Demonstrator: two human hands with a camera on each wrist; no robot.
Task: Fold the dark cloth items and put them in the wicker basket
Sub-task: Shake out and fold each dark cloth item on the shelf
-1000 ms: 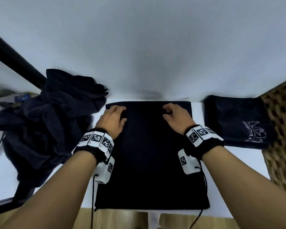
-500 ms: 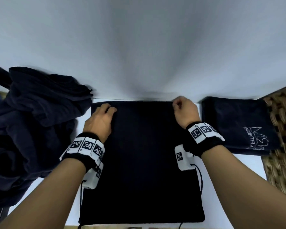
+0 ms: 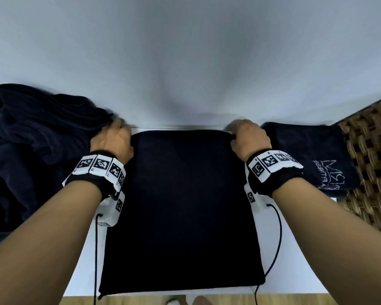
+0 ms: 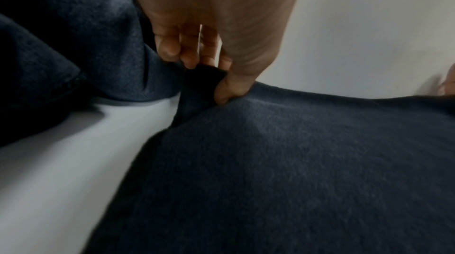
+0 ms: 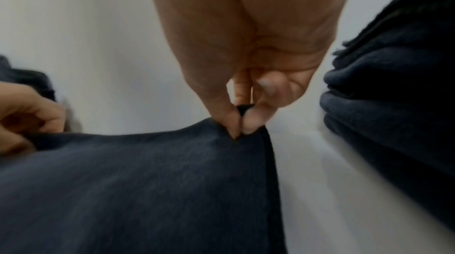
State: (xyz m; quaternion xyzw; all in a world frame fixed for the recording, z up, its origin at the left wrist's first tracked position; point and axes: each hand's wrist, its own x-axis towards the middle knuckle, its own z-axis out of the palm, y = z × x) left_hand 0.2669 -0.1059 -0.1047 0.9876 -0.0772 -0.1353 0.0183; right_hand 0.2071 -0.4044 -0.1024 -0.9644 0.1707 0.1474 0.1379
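Counter (image 3: 81,256) lying white and smooth against a pale wall; each hand, left hand (image 3: 112,142) and right hand (image 3: 249,139), pinching the flat fuzzy dark cloth (image 3: 183,212) at a far corner.

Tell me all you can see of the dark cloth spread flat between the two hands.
The dark cloth is a plain, near-black, soft-looking rectangle, apparently already folded, lying flat on the white table with its near edge at the table's front. The left hand pinches its far left corner and the right hand pinches its far right corner, lifting both slightly. It lies between an unfolded dark pile and a folded printed cloth.
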